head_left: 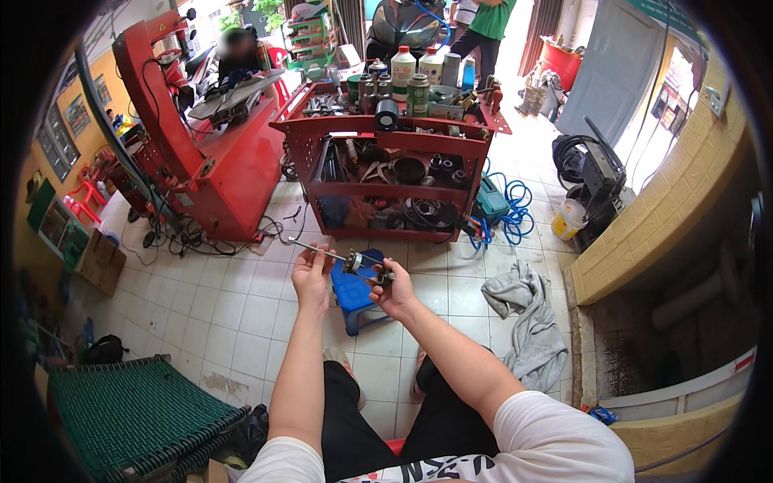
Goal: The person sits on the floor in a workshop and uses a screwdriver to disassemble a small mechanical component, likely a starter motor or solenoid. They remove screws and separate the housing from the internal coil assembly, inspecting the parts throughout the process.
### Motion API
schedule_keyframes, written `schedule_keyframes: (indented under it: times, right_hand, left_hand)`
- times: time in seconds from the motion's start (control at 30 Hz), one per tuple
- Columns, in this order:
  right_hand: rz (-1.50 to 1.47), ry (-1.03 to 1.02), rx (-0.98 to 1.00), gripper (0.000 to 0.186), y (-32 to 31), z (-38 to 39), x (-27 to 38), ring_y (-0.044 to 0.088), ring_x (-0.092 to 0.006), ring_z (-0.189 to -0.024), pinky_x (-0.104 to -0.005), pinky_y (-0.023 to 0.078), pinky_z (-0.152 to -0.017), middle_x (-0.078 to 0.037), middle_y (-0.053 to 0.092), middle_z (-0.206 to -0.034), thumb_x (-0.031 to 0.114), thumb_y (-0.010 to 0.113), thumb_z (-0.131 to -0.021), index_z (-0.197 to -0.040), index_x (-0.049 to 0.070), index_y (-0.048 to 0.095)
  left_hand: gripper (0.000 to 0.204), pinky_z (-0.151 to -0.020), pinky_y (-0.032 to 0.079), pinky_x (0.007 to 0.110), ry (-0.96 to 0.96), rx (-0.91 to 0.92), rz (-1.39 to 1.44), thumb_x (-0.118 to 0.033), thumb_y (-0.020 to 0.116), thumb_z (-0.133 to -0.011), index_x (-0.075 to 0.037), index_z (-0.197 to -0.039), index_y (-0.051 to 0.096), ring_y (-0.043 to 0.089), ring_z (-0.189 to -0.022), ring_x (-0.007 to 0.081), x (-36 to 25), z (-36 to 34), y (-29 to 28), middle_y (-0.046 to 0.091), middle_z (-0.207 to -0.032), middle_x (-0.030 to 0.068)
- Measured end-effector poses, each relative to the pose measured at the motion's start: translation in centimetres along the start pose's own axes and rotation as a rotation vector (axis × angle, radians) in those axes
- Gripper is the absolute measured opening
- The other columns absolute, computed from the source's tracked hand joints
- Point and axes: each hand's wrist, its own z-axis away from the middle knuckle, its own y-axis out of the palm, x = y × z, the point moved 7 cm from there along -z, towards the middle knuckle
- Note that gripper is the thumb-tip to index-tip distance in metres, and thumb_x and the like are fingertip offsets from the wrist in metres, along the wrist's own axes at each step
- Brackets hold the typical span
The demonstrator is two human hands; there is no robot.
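Note:
Over a blue plastic stool (354, 299), I hold up a small metal mechanical part (353, 262) with a round silvery body and a darker end. A thin metal rod (304, 244) reaches from it toward the upper left. My left hand (312, 278) pinches the rod between thumb and fingers. My right hand (394, 294) is closed around the darker end of the part, and its fingers hide some of it. Whether rod and part are one piece, I cannot tell.
Ahead stands a red tool cart (386, 189) loaded with bottles, cans and tools. A red machine (217, 181) is at the left, its cables on the tiled floor. A grey cloth (527, 322) and a blue hose (519, 205) lie at right. A green woven cot (145, 410) stands lower left.

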Motion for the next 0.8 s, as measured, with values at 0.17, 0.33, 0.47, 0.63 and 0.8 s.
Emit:
schedule_keyframes:
  times: [0.17, 0.33, 0.47, 0.63, 0.8]
  right_hand:
    - [0.012, 0.011, 0.023, 0.031, 0.9, 0.0, -0.5, 0.045, -0.014, -0.052, -0.0304, 0.038, -0.052, -0.008, 0.057, -0.073, 0.041, 0.058, -0.093, -0.097, 0.011, 0.057]
    - [-0.006, 0.0, 0.014, 0.032, -0.3, -0.3, -0.3, 0.045, -0.0138, -0.052, -0.0302, 0.039, -0.053, -0.008, 0.057, -0.073, 0.042, 0.056, -0.094, -0.098, 0.01, 0.057]
    - [-0.009, 0.003, 0.011, 0.032, -0.2, -0.3, -0.2, 0.045, -0.0138, -0.052, -0.0302, 0.04, -0.053, -0.008, 0.058, -0.074, 0.042, 0.056, -0.094, -0.098, 0.01, 0.057]
    - [0.013, 0.013, 0.028, 0.032, 0.2, 0.0, -0.3, 0.046, -0.0138, -0.052, -0.0302, 0.039, -0.053, -0.008, 0.058, -0.074, 0.042, 0.056, -0.094, -0.098, 0.01, 0.057]
    - [0.01, 0.01, 0.027, 0.031, 0.3, 0.0, -0.5, 0.046, -0.0137, -0.052, -0.0303, 0.038, -0.052, -0.008, 0.058, -0.073, 0.041, 0.056, -0.094, -0.097, 0.01, 0.057]
  left_hand:
    - [0.027, -0.089, 0.055, 0.032, 0.001, -0.049, -0.013, -0.017, 0.066, -0.096, -0.008, -0.12, 0.056, 0.066, -0.099, 0.0196, 0.3, -0.8, -1.9, 0.065, -0.116, 0.0064]
    - [0.03, -0.083, 0.058, 0.03, -0.052, 0.08, 0.159, -0.015, 0.067, -0.095, -0.004, -0.121, 0.056, 0.068, -0.098, 0.0193, -0.6, 0.6, 1.9, 0.066, -0.114, 0.0099]
    - [0.027, -0.084, 0.056, 0.03, -0.028, 0.065, 0.055, -0.014, 0.066, -0.096, -0.006, -0.12, 0.058, 0.067, -0.098, 0.0183, -0.1, 0.4, 1.0, 0.066, -0.113, 0.008]
    - [0.026, -0.081, 0.056, 0.029, 0.003, 0.006, -0.015, -0.015, 0.066, -0.095, -0.009, -0.12, 0.059, 0.066, -0.092, 0.015, 0.6, -0.4, -0.7, 0.066, -0.106, 0.0035]
    - [0.028, -0.078, 0.055, 0.026, -0.031, 0.018, 0.029, -0.017, 0.069, -0.094, -0.009, -0.119, 0.06, 0.063, -0.083, 0.0117, 0.8, -0.4, -0.6, 0.065, -0.097, 0.0003]
